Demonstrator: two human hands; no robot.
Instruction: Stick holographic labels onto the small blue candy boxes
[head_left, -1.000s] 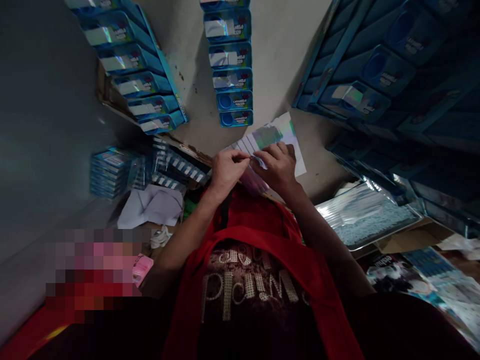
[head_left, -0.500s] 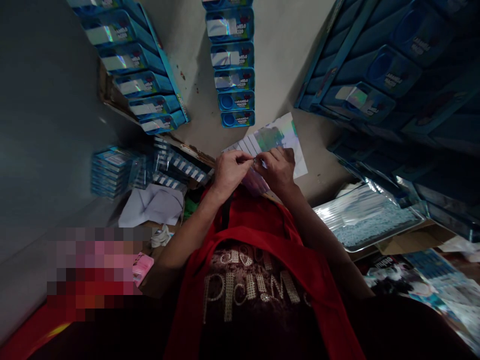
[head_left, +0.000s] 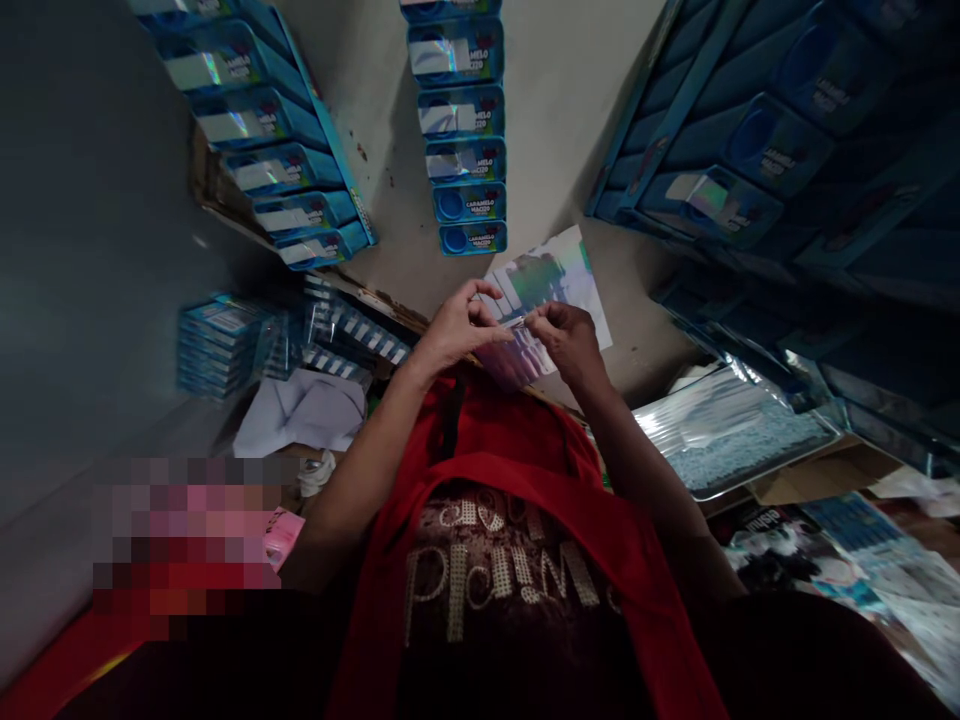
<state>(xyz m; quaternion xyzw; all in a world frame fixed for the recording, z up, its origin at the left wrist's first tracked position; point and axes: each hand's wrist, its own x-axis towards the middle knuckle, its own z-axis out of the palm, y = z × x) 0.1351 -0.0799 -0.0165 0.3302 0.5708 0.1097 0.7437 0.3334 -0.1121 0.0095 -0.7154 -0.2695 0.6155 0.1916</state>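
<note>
My left hand (head_left: 461, 328) and my right hand (head_left: 568, 338) face each other over a shiny holographic sheet (head_left: 544, 275) on the white tabletop. A small pale, shiny strip (head_left: 514, 323) spans the gap between their fingertips. On the right, thumb and forefinger pinch one end of it. The left thumb and a bent finger appear to hold the other end, while the left index finger is raised apart. Exactly what the strip is cannot be made out. Part of the sheet lies beneath my hands, its lower edge near my red apron (head_left: 495, 420).
A row of blue candy-labelled boxes (head_left: 466, 160) stands ahead. More blue boxes are stacked left (head_left: 262, 170) and right (head_left: 780, 140). A clear tray with small bluish pieces (head_left: 750, 450) lies right. Crumpled white paper (head_left: 300, 412) and a blurred-out person (head_left: 187, 545) are at left.
My fingertips have moved slightly apart, and the pale strip now shows between them. The left index finger has lifted. My right hand has shifted a little down and right.
</note>
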